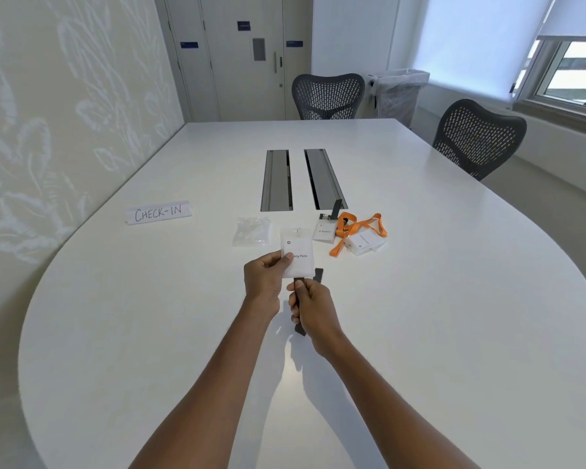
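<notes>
My left hand (266,277) pinches a white name badge (300,253) in a clear holder, held upright above the white table (454,299); my thumb covers part of the printed name. Just below it, my right hand (313,311) grips a dark grey lanyard strap (318,275); one end sticks up beside the badge's lower edge and the other hangs out under my fist. A small clip shows at the badge's top edge.
Beyond the hands lie a clear plastic bag (252,230), a second badge (324,230), an orange lanyard (359,230) and a third badge (367,243). A "CHECK-IN" paper sign (158,212) lies at left. Two cable troughs (276,180) cut the middle. Two chairs (328,96) stand behind.
</notes>
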`<state>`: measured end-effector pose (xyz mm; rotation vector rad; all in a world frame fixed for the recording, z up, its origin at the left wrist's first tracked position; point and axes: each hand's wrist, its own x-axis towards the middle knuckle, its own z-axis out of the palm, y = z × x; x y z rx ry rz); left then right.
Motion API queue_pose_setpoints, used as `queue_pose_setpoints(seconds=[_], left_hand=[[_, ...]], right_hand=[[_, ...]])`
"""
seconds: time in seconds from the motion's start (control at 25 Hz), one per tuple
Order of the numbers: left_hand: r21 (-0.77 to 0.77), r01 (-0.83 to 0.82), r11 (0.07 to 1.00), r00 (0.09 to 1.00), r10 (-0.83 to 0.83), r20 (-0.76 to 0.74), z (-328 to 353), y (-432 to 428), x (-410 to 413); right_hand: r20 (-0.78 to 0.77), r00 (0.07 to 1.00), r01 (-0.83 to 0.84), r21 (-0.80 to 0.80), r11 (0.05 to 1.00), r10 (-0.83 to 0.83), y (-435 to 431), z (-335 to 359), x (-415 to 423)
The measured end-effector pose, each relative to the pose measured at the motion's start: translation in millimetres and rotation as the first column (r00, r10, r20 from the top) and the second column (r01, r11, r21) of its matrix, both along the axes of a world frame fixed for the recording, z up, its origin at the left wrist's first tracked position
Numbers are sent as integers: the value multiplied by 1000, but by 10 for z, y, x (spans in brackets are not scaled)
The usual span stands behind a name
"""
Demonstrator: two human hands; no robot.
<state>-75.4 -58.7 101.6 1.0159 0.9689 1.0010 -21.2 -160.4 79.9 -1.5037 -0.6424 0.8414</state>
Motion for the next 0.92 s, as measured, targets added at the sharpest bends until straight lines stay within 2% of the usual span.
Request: queue_pose_setpoints(seconds=[0.12, 0.2, 0.24, 0.32, 0.48, 0.56, 0.64, 0.92], left_hand=[[87, -47, 995, 995, 54, -78, -22, -29, 45], [165, -73, 984, 988, 94, -121, -20, -33, 52], [203, -81, 976, 984, 111, -141, -9, -28, 49], [288, -79, 955, 971, 138, -194, 6, -12, 33], [405, -21, 914, 954, 140, -266, -23, 29, -14], [414, 7, 910, 947, 128, -296, -59, 57, -31], [437, 29, 899, 934, 131, -333, -110, 76, -47], [497, 147, 855, 917, 71, -393, -284, 70, -136]], right_hand=[[36, 998, 50, -59, 997, -48, 58, 30, 61], [215, 975, 74, -100, 992, -51, 72, 51, 120], [376, 927, 79, -143, 987, -20, 69, 72, 155], [653, 751, 107, -272, 956, 102, 60, 134, 193], [877, 448, 136, -260, 956, 175, 150, 360, 343], [943, 285, 116, -210, 971, 170, 203, 493, 483], [969, 205, 108, -162, 981, 138, 258, 614, 647], [989, 133, 57, -72, 996, 63, 444, 913, 1069]])
